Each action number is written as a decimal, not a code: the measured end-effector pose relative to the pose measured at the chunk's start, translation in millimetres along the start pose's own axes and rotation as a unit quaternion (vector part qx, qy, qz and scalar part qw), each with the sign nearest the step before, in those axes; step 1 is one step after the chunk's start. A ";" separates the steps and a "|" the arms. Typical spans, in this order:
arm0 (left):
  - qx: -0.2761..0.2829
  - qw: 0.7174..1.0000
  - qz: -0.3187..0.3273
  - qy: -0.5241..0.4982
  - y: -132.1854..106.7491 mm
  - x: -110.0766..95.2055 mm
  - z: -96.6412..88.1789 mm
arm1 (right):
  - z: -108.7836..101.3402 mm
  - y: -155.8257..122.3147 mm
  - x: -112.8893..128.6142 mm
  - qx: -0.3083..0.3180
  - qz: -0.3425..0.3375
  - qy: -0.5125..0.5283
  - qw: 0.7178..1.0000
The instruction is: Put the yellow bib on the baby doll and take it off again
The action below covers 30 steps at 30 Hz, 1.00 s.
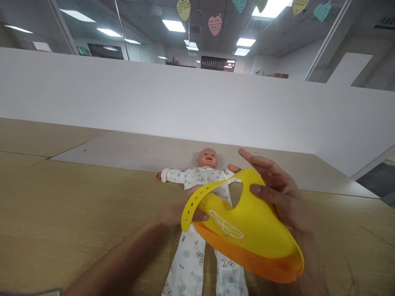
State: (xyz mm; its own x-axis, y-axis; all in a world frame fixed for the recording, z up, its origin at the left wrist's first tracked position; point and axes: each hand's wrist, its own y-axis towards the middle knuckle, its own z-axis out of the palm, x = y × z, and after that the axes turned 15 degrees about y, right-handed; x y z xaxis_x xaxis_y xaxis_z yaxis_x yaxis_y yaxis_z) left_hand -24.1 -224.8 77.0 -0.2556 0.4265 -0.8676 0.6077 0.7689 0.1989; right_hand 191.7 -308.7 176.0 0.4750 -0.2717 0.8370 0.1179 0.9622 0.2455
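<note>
A yellow silicone baby bib with an orange catch pocket is held up in front of me, tilted down to the right. Its strap with a row of holes curves out on the left. My left hand grips the bib's left side, with the fingers partly hidden behind the strap. My right hand pinches the upper right edge, thumb in front and the other fingers behind, some stretched out. Beyond and below the bib lies a baby doll on its back, in white printed pyjamas, arms spread.
The doll lies on a wooden table with a paler panel along its back. A white wall rises behind, topped by glass with paper hearts on it. A thin grey cord-like thing shows at the lower left.
</note>
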 end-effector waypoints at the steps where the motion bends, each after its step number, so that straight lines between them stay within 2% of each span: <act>1: 0.042 0.994 -0.028 -0.098 7.9 3.8 -4.6 | -1.3 5.6 -2.1 -0.003 -0.003 0.003 1.000; 3: 0.087 0.970 -0.055 -0.222 22.6 11.1 -13.9 | -6.0 16.2 -6.8 -0.003 -0.013 0.016 1.000; 6: 0.091 0.955 -0.065 -0.276 39.8 14.6 -26.1 | -16.2 29.8 -14.4 0.018 -0.014 0.037 0.999; 9: 0.076 0.958 -0.051 -0.271 49.7 8.7 -33.4 | -26.7 39.6 -20.4 0.016 -0.019 0.046 0.999; 12: 0.036 0.960 -0.020 -0.277 53.7 1.6 -36.5 | -33.9 47.2 -24.6 -0.008 -0.030 0.069 0.997; 17: -0.027 0.963 -0.003 -0.267 55.0 -1.7 -35.6 | -36.2 57.4 -35.5 -0.150 -0.004 0.050 0.987; 18: -0.041 0.966 -0.002 -0.255 55.4 -1.2 -34.5 | -35.9 58.9 -38.4 -0.163 0.003 0.043 0.986; 23: -0.119 0.972 0.030 -0.199 60.2 3.7 -28.5 | -38.2 65.4 -50.2 -0.119 0.041 0.049 0.991; 27: -0.132 0.975 0.056 -0.168 61.1 7.3 -28.1 | -46.4 71.4 -52.9 -0.125 0.066 0.038 0.989; 30: -0.137 0.976 0.064 -0.159 57.5 10.1 -30.0 | -51.8 72.8 -53.0 -0.123 0.079 -0.026 0.989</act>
State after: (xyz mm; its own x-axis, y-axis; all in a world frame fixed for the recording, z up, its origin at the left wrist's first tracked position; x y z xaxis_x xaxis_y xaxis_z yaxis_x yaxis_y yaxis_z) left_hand -14.3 -162.0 93.4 0.0824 0.3915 -0.9165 0.3836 0.8363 0.3918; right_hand 220.3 -223.3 124.2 0.4593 -0.1127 0.8811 0.2572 0.9663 -0.0105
